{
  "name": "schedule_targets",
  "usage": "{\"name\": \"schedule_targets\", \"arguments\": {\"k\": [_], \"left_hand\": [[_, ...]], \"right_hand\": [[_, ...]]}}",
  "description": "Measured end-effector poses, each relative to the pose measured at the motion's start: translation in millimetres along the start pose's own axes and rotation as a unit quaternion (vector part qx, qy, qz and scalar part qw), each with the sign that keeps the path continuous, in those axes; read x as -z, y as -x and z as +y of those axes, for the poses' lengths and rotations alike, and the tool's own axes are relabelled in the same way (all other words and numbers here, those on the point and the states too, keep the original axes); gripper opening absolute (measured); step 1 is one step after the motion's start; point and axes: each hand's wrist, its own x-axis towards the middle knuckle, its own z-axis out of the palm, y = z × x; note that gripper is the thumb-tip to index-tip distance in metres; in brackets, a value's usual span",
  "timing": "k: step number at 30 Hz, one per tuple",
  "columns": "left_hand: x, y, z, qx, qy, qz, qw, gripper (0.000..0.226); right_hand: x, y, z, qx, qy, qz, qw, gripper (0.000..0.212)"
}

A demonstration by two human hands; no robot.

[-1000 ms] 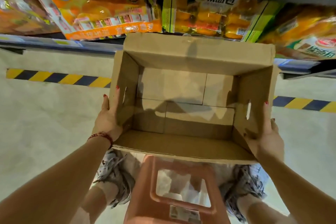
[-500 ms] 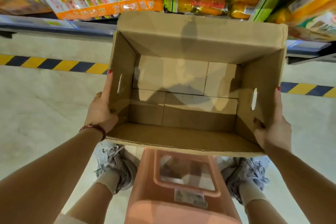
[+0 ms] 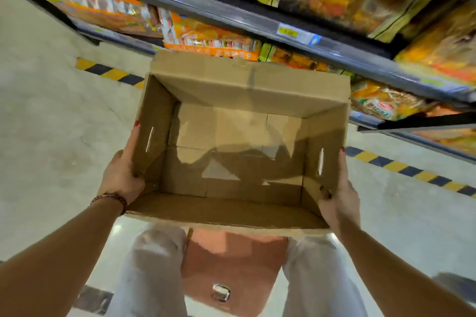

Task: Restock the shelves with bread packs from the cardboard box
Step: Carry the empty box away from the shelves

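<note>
Plain brown cardboard box (image 3: 247, 90) (open-topped); inside bare; flaps creased

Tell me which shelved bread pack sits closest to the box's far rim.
The orange-banded bread pack on the lower shelf, directly above the cardboard box rim's left half. The green-edged packs sit off to the right; others sit higher.

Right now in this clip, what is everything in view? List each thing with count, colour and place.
open brown cardboard box: one, empty, held in the middle over the stool
orange plastic stool: one, below the box, between the legs
orange and yellow bread packs: several, blurred, on the shelves
grey metal shelves: two tiers showing, top and right
yellow and black striped floor tape: along the shelf base
pale floor: left and right
red bead bracelet: one, left wrist
legs in pale trousers: two, bottom
left hand: on box's left wall
right hand: on box's right wall
</note>
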Motion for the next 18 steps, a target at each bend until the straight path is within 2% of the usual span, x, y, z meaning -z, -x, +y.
{"name": "schedule_targets", "arguments": {"k": [4, 10, 18], "left_hand": [[62.3, 53.2, -6.6, 0.042, 0.016, 0.036, 0.998, 0.12], [117.6, 129.2, -39.7, 0.123, 0.088, 0.117, 0.982, 0.121], [178.5, 171.1, -135.2, 0.228, 0.171, 0.186, 0.94, 0.123]], "right_hand": [[41.7, 22.4, -57.7, 0.053, 0.021, -0.015, 0.998, 0.103], [79.9, 44.6, -144.7, 0.196, 0.09, -0.046, 0.975, 0.1], [47.3, 85.6, -318.3, 0.355, 0.157, -0.098, 0.916, 0.103]]}}
